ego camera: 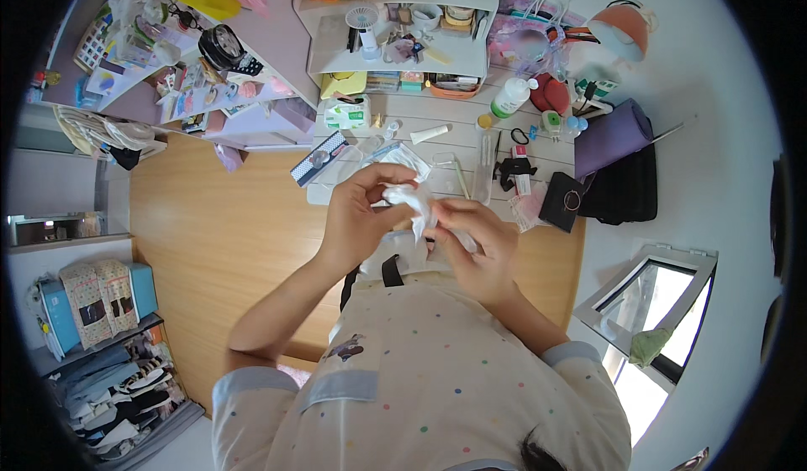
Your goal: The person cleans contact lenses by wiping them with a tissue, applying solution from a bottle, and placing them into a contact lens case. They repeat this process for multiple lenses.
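Observation:
Between my two hands, in front of my chest, is a crumpled, thin white sheet point(414, 201), tissue or wipe; I cannot tell which. My left hand point(362, 209) grips its upper left part with curled fingers. The fingertips of my right hand point(476, 244) pinch its right side. Just beyond the hands lies a white packet with blue print point(400, 156) on the white plank desk point(454, 140). A blue patterned box point(319, 159) lies by the desk's left front edge. A pack of wipes point(347, 113) stands farther back, near a white tube point(430, 134).
At the desk's right are a pump bottle point(509, 100), a clear long case point(483, 168), a black hair clip point(514, 171) and a dark notebook point(561, 202). A shelf unit with a handheld fan point(364, 26) stands behind. An open window point(652, 307) is at my right.

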Action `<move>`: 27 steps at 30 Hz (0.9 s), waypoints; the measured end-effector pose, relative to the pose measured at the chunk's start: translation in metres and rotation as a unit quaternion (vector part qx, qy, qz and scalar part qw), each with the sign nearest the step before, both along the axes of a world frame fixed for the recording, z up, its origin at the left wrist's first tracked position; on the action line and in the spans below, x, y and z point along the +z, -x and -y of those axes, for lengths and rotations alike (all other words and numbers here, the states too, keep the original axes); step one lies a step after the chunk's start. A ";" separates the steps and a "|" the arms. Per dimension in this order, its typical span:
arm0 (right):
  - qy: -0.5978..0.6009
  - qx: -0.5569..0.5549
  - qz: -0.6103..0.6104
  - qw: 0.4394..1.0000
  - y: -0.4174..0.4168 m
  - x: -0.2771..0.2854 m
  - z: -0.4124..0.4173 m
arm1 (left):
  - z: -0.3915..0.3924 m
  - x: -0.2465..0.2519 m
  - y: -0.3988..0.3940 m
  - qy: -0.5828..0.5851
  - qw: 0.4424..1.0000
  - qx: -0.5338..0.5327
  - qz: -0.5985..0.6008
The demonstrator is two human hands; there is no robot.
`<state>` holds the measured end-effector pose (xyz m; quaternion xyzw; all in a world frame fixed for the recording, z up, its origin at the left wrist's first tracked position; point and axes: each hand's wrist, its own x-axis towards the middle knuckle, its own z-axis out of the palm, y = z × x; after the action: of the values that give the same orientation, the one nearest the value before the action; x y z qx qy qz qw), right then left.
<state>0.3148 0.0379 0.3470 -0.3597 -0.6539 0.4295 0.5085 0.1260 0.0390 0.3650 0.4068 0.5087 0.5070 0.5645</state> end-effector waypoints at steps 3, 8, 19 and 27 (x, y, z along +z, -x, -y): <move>0.066 -0.042 -0.003 0.997 0.007 -0.045 -0.023 | 0.010 -0.067 0.018 0.102 0.988 0.098 0.055; 0.158 0.010 0.090 0.983 0.021 -0.186 -0.053 | 0.054 -0.234 0.042 0.179 0.963 0.180 -0.086; 0.124 0.150 0.326 0.925 0.063 -0.313 -0.064 | 0.037 -0.319 0.001 0.091 0.900 0.109 -0.412; 0.128 0.176 0.340 0.915 0.069 -0.304 -0.070 | 0.023 -0.339 0.008 0.013 0.898 0.114 -0.424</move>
<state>0.2460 0.1079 0.0431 -0.4246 -0.7798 0.4437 0.1214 0.1178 0.0159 0.0259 0.5150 0.7493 0.3406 0.2394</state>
